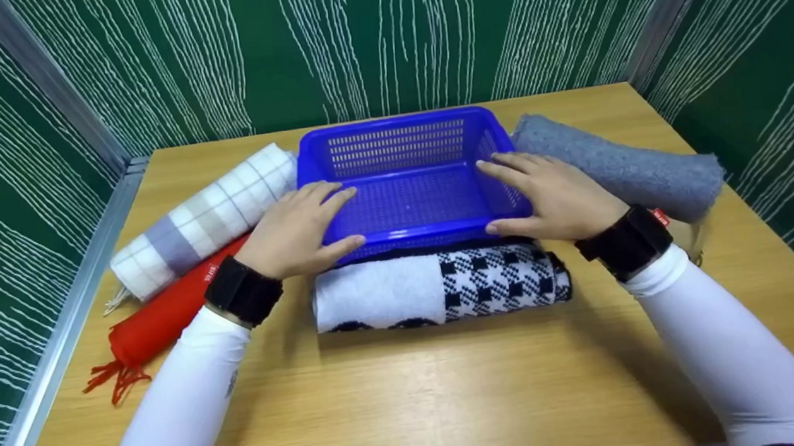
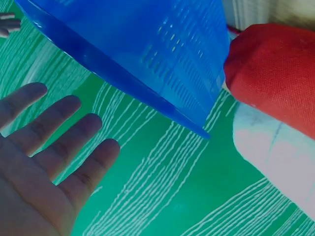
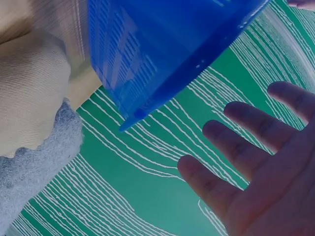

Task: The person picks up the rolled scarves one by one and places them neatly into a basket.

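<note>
A blue plastic basket (image 1: 406, 201) with slotted walls stands at the middle of the table, and no things show inside it. At its left side is my left hand (image 1: 302, 230), fingers spread and straight. My right hand (image 1: 550, 193) is held likewise at the right side. In the left wrist view, a gap separates the left fingers (image 2: 93, 167) from the basket rim (image 2: 118, 73). The right wrist view also shows the right fingers (image 3: 211, 187) apart from the rim (image 3: 182, 73). Neither hand holds anything.
Rolled textiles surround the basket: a white plaid roll (image 1: 205, 220) and a fringed red roll (image 1: 164, 319) on the left, a black-and-white patterned roll (image 1: 437, 287) in front, a grey roll (image 1: 626, 162) on the right. A beige roll (image 3: 32, 88) lies beside the grey one. Green panels (image 1: 418, 37) enclose the table.
</note>
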### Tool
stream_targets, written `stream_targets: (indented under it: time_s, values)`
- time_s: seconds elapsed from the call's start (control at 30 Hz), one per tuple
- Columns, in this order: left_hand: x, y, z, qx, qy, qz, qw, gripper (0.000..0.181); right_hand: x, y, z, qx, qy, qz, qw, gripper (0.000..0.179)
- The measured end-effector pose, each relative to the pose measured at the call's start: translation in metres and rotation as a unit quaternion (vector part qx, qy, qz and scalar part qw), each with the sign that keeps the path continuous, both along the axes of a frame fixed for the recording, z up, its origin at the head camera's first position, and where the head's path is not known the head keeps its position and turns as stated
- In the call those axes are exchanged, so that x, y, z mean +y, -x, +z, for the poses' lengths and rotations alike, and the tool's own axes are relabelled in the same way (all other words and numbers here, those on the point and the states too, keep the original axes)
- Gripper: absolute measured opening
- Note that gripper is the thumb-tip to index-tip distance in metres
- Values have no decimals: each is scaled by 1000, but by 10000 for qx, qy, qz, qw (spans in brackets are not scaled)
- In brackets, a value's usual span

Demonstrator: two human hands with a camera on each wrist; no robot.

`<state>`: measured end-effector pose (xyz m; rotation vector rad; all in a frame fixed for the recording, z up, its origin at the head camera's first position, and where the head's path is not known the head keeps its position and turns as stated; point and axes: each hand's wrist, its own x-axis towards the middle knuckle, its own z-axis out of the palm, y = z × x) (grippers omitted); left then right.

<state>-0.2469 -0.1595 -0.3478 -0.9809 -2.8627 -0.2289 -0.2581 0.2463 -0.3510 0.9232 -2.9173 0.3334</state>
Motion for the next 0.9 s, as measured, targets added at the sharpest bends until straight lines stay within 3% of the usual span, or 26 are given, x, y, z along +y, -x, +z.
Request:
stream_targets:
  time_s: [0.3, 0.9]
  values:
    - [0, -8, 6, 242, -50, -441, 9987, 75, -1, -6, 1, 333, 38, 297, 9990, 94]
    - [1, -22, 16, 274, -226, -1027, 9941, 66, -3, -19, 7, 533, -33, 750, 9958, 89]
